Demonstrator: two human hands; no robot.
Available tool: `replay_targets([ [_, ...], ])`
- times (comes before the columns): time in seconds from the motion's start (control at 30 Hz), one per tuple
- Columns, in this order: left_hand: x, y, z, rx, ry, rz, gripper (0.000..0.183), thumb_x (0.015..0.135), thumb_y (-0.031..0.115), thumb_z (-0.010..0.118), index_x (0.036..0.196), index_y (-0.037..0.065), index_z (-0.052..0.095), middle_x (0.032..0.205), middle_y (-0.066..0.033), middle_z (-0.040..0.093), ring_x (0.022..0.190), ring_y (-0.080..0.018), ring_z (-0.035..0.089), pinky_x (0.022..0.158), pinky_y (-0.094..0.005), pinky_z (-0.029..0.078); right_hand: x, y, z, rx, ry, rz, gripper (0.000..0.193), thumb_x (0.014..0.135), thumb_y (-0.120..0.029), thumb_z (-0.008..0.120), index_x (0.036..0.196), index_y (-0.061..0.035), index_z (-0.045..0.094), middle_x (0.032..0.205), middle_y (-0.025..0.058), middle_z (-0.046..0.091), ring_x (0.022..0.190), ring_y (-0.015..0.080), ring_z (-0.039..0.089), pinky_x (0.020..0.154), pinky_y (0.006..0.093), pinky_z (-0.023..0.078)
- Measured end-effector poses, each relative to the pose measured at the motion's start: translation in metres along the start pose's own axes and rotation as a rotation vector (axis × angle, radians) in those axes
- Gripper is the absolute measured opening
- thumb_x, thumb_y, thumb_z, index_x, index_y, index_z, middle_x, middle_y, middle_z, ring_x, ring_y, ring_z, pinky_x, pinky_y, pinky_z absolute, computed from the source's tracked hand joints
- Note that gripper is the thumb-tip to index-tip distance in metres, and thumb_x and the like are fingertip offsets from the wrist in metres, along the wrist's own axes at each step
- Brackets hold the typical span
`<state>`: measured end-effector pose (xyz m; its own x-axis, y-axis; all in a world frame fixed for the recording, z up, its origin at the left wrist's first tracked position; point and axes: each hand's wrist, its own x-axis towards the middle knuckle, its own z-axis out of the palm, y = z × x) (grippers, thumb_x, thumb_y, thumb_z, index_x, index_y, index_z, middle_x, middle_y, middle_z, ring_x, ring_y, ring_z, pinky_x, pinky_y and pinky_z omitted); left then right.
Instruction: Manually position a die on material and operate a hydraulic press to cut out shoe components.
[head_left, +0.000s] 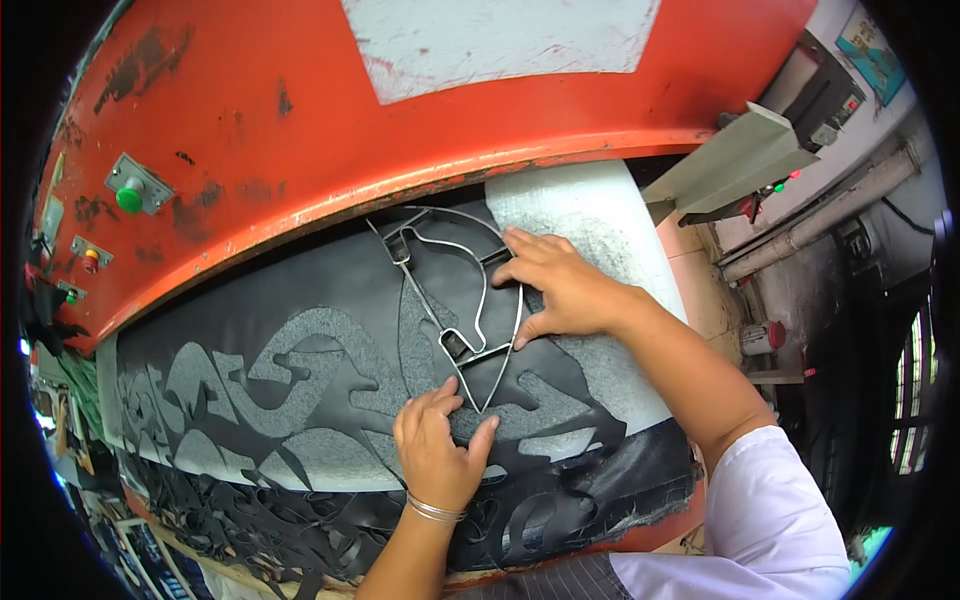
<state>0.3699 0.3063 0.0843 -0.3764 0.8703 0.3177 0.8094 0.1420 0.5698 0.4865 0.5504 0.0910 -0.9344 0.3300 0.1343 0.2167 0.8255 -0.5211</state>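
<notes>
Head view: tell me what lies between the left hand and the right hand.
The pointed lower end of the metal frame lies between the left hand and right hand, over the black sheet.

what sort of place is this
Likely a cutting workshop or small factory: there's a big red machine with push buttons, a metal outline die, and a dark sheet full of shaped cut-outs.

Metal die (484, 355) (curved); on black sheet (300, 275)

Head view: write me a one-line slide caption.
Left hand and right hand at a metal cutting die on a partly cut black sheet before an orange-red press.
</notes>
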Motion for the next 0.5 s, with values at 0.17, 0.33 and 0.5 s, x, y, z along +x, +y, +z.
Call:
replay_targets([
  [0.17, 0.004, -0.009, 0.009, 0.030, 0.001, -0.012, 0.041, 0.066, 0.015, 0.081, 0.096, 0.005, 0.055, 0.112, -0.0117, 0.065, 0.103, -0.0311, 0.054, 0.089, -0.0429, 0.039, 0.002, 0.013, 0.004, 0.044, 0.039, -0.053, 0.064, 0.056, -0.044, 0.085, 0.105, -0.0130, 0.060, 0.142, 0.0247, 0.041, 0.139, 0.0366, 0.029, 0.109, 0.0500, 0.025],
  [0.33, 0.004, -0.008, 0.011, 0.070, -0.034, -0.011, 0.034, 0.067, 0.009, 0.080, 0.091, 0.006, 0.056, 0.104, -0.0109, 0.069, 0.105, -0.0322, 0.054, 0.089, -0.0439, 0.040, 0.007, 0.023, 0.004, 0.008, 0.031, -0.112, 0.063, 0.058, -0.049, 0.082, 0.104, -0.0125, 0.058, 0.138, 0.0257, 0.044, 0.138, 0.0380, 0.032, 0.108, 0.0497, 0.028],
  [0.5, 0.006, -0.011, 0.012, 0.091, -0.112, 0.001, 0.031, 0.066, 0.010, 0.080, 0.087, 0.007, 0.058, 0.104, -0.0094, 0.069, 0.105, -0.0317, 0.055, 0.085, -0.0425, 0.040, 0.009, 0.039, 0.001, -0.033, 0.034, -0.182, 0.064, 0.063, -0.048, 0.079, 0.110, -0.0106, 0.058, 0.135, 0.0276, 0.046, 0.134, 0.0395, 0.037, 0.106, 0.0494, 0.030],
])
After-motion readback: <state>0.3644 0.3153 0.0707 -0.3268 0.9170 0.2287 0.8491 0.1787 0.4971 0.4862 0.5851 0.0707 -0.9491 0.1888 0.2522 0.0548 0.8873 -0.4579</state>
